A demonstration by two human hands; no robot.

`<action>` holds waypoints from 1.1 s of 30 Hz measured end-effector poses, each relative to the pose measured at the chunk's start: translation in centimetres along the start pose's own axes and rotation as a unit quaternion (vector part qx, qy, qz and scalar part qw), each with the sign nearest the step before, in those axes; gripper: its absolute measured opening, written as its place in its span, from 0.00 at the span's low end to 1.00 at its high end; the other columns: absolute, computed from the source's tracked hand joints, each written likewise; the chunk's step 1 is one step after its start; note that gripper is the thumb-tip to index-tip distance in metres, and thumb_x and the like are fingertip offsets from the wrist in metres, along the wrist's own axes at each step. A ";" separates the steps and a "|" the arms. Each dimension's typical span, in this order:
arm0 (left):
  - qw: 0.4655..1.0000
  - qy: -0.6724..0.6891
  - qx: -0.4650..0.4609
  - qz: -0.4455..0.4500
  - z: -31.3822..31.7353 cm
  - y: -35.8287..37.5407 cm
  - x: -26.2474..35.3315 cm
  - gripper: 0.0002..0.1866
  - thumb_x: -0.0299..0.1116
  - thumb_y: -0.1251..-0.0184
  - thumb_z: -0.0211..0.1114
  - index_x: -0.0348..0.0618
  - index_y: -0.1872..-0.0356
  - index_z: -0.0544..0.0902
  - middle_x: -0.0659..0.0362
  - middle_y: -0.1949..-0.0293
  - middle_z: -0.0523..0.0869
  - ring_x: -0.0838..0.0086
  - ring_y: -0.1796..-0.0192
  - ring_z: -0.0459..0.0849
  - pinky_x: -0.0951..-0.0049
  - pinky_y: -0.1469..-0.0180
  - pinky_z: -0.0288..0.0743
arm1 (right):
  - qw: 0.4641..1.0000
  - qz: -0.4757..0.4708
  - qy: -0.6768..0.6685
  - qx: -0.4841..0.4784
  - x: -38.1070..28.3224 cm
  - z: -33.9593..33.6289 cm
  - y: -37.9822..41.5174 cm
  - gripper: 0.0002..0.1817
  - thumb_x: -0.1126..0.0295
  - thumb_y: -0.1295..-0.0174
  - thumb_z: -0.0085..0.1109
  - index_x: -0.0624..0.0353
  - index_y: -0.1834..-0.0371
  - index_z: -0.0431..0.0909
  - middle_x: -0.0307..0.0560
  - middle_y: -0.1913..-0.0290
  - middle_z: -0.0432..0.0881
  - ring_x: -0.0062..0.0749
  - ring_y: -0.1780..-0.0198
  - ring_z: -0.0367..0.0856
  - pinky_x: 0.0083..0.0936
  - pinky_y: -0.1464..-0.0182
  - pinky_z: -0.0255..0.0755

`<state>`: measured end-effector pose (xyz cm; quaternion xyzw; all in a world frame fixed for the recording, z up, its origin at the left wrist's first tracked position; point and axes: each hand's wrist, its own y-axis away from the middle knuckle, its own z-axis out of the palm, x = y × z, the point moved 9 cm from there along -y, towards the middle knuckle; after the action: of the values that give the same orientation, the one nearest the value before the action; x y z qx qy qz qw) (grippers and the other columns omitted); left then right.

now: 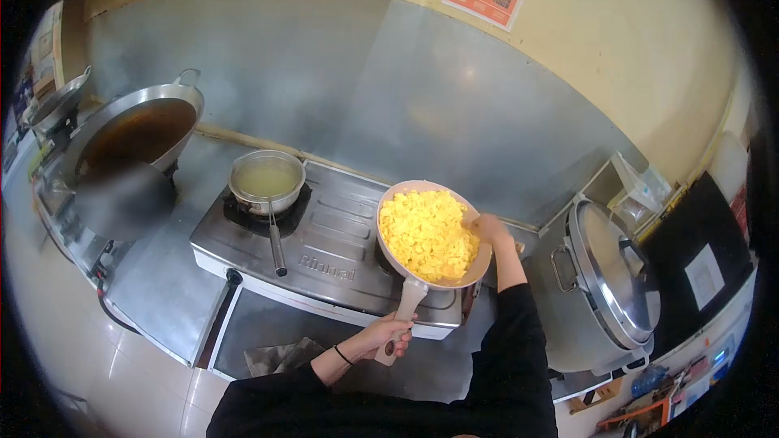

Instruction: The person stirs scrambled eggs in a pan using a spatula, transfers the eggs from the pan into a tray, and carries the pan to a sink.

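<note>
Landmark: the stove [345,215], steel top, "Rinnai" stamped on it. The pan [480,266], light-coloured, is over the right end of the stove, its handle [409,302] running out past the front edge; whether it rests on the burner can't be told. In it, a big heap of yellow food [428,234] in small soft lumps, filling most of the pan.

Left hand [385,337]: in front of the stove, fingers closed round the pan handle, black band [344,354] on the wrist. Right hand [488,229]: over the stove's right end, at the pan's right side, by the edge of the yellow food; fingers mostly hidden, can't tell if it's holding anything.

On the stove's left burner: metal pot [235,182] with pale liquid, strainer handle [277,250] pointing to the front. Far left of the stove: large wok [188,97] holding brown liquid. Right of the stove: tall lidded metal pot [572,316]. Steel tabletop [166,280] left of the stove; crumpled cloth [284,357] lying in front of it.
</note>
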<state>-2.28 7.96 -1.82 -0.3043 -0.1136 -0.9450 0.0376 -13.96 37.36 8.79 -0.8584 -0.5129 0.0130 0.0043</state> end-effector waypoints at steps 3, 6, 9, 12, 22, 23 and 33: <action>1.000 -0.017 -0.002 0.005 -0.3 -0.2 0.0 0.17 0.34 0.37 0.48 0.45 0.48 0.61 0.63 0.79 0.68 0.79 0.82 0.69 0.80 0.81 0.65 | 0.996 -0.085 -0.011 0.031 -1.4 0.3 2.1 0.16 0.56 0.48 0.51 0.57 0.65 0.77 0.60 0.72 0.77 0.48 0.66 0.76 0.40 0.63 0.69; 1.000 -0.019 0.006 0.009 -0.1 -0.1 0.1 0.18 0.34 0.37 0.49 0.45 0.48 0.60 0.64 0.79 0.68 0.79 0.82 0.69 0.80 0.81 0.66 | 0.990 -0.109 0.033 0.086 -2.1 -1.1 4.8 0.14 0.60 0.48 0.52 0.51 0.61 0.76 0.57 0.74 0.77 0.48 0.69 0.76 0.40 0.66 0.69; 1.000 -0.021 0.016 0.009 -0.1 -0.1 0.1 0.18 0.33 0.37 0.48 0.46 0.47 0.60 0.64 0.79 0.67 0.80 0.82 0.67 0.80 0.81 0.66 | 0.981 -0.127 0.064 0.130 -2.9 -2.0 7.3 0.14 0.63 0.50 0.54 0.50 0.60 0.76 0.54 0.75 0.77 0.46 0.71 0.77 0.39 0.69 0.70; 0.999 -0.022 0.028 0.006 0.3 0.3 0.4 0.17 0.32 0.35 0.45 0.47 0.46 0.60 0.64 0.79 0.66 0.82 0.82 0.65 0.79 0.80 0.65 | 0.974 -0.134 0.067 0.168 -3.8 -3.2 10.4 0.16 0.65 0.52 0.55 0.47 0.57 0.75 0.51 0.78 0.76 0.44 0.75 0.76 0.37 0.73 0.70; 1.000 -0.008 0.014 0.007 -0.1 0.2 0.6 0.16 0.33 0.37 0.48 0.45 0.49 0.61 0.63 0.79 0.68 0.78 0.83 0.68 0.78 0.81 0.66 | 0.985 -0.117 0.092 0.091 -7.8 -10.1 20.1 0.25 0.72 0.53 0.54 0.38 0.48 0.70 0.47 0.73 0.72 0.41 0.74 0.75 0.33 0.74 0.70; 1.000 -0.005 0.015 0.007 0.0 0.3 0.7 0.16 0.33 0.37 0.48 0.45 0.49 0.62 0.63 0.79 0.68 0.78 0.83 0.68 0.78 0.81 0.66 | 0.984 -0.115 0.110 0.079 -8.3 -10.5 20.5 0.25 0.72 0.52 0.53 0.38 0.48 0.70 0.46 0.73 0.72 0.41 0.74 0.76 0.33 0.74 0.70; 1.000 -0.008 0.030 0.003 -0.2 0.2 0.5 0.17 0.33 0.36 0.47 0.47 0.46 0.62 0.63 0.79 0.66 0.82 0.83 0.65 0.80 0.83 0.64 | 0.959 -0.103 0.216 0.154 -10.6 -3.1 11.4 0.09 0.71 0.51 0.50 0.48 0.69 0.79 0.42 0.78 0.77 0.28 0.77 0.78 0.25 0.75 0.71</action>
<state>-2.74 7.72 -1.62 -0.3107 -0.1410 -0.9387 0.0491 -8.91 22.61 11.85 -0.7721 -0.5774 -0.0940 0.2484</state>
